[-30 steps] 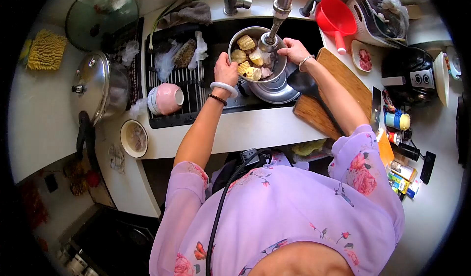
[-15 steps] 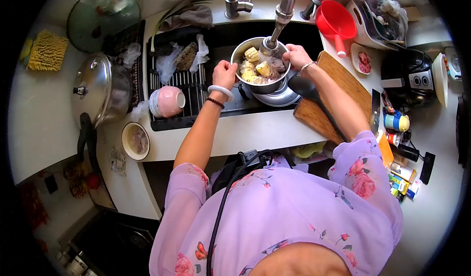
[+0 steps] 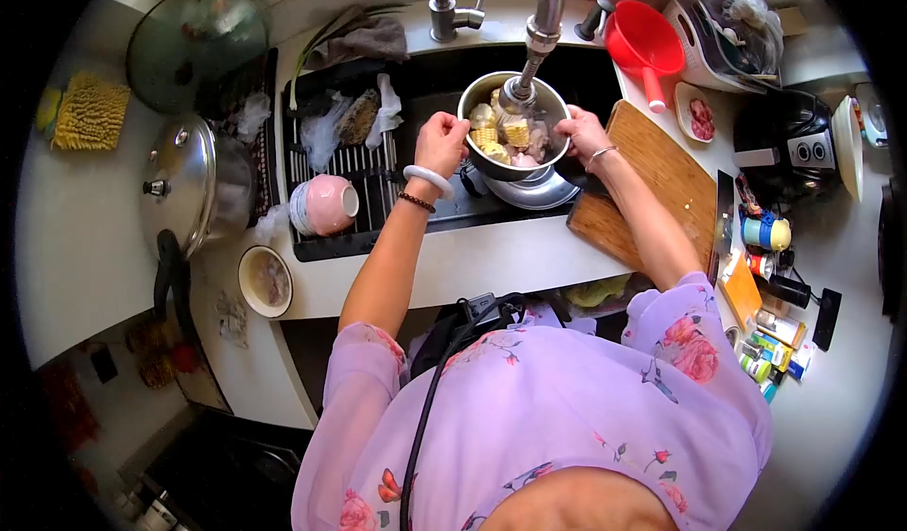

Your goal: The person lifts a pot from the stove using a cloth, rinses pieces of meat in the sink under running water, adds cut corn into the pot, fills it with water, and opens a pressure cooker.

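Observation:
A metal pot [image 3: 470,96] with corn pieces [image 3: 515,132] and chunks of meat [image 3: 539,142] is held over the sink [image 3: 444,212]. My left hand [image 3: 442,142] pinches its left rim, and my right hand [image 3: 585,138] grips the right side. Directly above the food hangs the faucet's spout [image 3: 517,89]; whether water runs is hard to make out. Below the pot shows a shiny round metal piece [image 3: 537,195], partly hidden. A wooden cutting board [image 3: 652,167] lies beneath my right forearm, with a dark shape [image 3: 590,181] at its left corner.
On the drying rack left of the sink sit a pink bowl [image 3: 326,206] and plastic wrap [image 3: 321,134]. A pressure cooker [image 3: 189,186] and an enamel bowl [image 3: 265,282] stand farther left. At right are a red dipper [image 3: 645,40], a meat plate [image 3: 697,112] and an air fryer [image 3: 789,148].
Both hands and the pot have shifted slightly right, and the contents sit differently. The long black handle that crossed the cutting board no longer shows there.

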Motion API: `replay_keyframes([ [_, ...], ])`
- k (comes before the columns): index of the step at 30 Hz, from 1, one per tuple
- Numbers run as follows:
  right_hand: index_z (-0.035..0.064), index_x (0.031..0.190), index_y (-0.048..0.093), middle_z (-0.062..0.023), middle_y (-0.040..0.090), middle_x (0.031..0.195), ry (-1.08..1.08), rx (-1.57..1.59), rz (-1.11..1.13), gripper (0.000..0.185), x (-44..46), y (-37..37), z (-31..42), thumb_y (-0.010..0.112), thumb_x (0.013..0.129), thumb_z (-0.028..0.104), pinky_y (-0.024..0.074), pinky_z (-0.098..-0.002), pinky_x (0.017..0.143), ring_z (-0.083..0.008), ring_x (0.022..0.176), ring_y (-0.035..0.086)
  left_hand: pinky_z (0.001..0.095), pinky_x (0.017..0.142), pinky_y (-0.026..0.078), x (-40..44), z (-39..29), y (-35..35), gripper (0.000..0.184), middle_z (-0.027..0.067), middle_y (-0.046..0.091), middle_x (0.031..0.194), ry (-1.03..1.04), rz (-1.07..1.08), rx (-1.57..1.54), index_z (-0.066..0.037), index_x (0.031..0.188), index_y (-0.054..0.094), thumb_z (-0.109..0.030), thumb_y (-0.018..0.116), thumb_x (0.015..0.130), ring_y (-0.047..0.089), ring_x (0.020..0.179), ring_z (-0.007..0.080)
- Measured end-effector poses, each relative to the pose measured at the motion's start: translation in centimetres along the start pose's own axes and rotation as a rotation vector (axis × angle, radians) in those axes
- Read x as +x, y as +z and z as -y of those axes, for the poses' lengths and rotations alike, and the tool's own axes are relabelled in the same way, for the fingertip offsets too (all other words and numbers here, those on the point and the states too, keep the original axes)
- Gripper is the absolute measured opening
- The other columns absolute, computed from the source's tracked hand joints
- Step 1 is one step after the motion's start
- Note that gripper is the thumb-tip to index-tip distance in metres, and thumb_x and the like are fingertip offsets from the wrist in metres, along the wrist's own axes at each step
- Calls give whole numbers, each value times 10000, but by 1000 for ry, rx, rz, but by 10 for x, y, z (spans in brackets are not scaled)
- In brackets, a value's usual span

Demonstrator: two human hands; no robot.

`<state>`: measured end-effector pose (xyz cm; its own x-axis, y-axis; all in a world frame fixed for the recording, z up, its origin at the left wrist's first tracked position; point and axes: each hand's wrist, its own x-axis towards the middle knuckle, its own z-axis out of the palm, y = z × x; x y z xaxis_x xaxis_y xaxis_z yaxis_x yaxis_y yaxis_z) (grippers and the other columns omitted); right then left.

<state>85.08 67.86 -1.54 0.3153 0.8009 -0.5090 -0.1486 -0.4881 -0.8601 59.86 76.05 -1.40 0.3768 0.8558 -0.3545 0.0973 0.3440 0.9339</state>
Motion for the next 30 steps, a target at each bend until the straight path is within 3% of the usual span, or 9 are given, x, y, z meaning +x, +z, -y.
replay_keyframes([
  [4, 54, 910, 617, 1, 531, 610, 6, 152, 107, 191, 2, 3, -7, 544, 741, 3, 302, -214, 346, -77, 415, 440, 195, 509, 411, -4, -22, -2, 188, -16, 546, 663, 87, -10, 13, -47, 827, 578, -219, 604, 900, 481, 531, 53],
  [6, 51, 911, 615, -3, 535, 610, -25, 157, -1, 186, 1, 7, -9, 540, 746, 6, 290, -212, 336, -79, 400, 431, 189, 514, 416, -4, -26, -7, 184, -14, 551, 658, 146, -9, 19, -43, 836, 585, -212, 597, 906, 488, 535, 52],
  [8, 47, 890, 616, 8, 541, 645, -34, 127, 41, 185, 0, 8, -11, 535, 732, -6, 344, -215, 397, -74, 463, 456, 202, 526, 438, 3, -17, -17, 174, -6, 558, 667, 136, -74, 43, -41, 852, 586, -205, 591, 910, 520, 550, 67],
  [14, 43, 692, 513, 58, 424, 622, -535, -142, -200, 52, 12, 24, -40, 534, 723, 7, 329, -235, 511, -48, 576, 378, 223, 566, 475, -2, 16, -43, 162, 16, 562, 725, 43, -201, 33, -48, 897, 576, -209, 594, 902, 518, 569, 86],
  [20, 45, 689, 522, 60, 423, 606, -207, 92, -221, 53, 6, 65, -62, 547, 720, 10, 320, -244, 494, -52, 559, 373, 231, 565, 472, -19, 27, -52, 153, 25, 607, 712, 69, -290, 38, -26, 850, 598, -174, 579, 883, 568, 598, 95],
  [24, 34, 724, 550, 45, 430, 605, -240, 49, -203, 14, -13, 94, -54, 558, 713, 33, 326, -254, 484, -58, 566, 388, 237, 557, 455, -23, 43, -72, 155, 33, 624, 732, 145, -348, 106, -7, 874, 620, -158, 585, 872, 558, 600, 95],
  [26, 27, 670, 491, 25, 429, 594, -160, 28, -153, 80, -28, 104, -37, 557, 707, 52, 328, -277, 495, -74, 570, 380, 256, 577, 463, -26, 49, -83, 152, 47, 635, 739, 119, -383, 91, 0, 884, 626, -146, 590, 863, 564, 621, 112],
  [28, 23, 627, 417, -5, 421, 572, -536, -163, -138, 156, -33, 114, -26, 550, 700, 63, 324, -304, 495, -100, 559, 369, 212, 582, 444, -29, 57, -94, 143, 18, 615, 796, 194, -415, 211, -11, 952, 604, -139, 577, 896, 543, 664, 73],
  [30, 7, 656, 409, -141, 409, 547, -624, -354, -207, 173, -41, 123, -5, 545, 693, 107, 340, -356, 486, -203, 496, 402, 216, 595, 447, -35, 61, -99, 144, 26, 622, 806, 200, -436, 196, -5, 967, 606, -124, 576, 893, 555, 686, 80],
])
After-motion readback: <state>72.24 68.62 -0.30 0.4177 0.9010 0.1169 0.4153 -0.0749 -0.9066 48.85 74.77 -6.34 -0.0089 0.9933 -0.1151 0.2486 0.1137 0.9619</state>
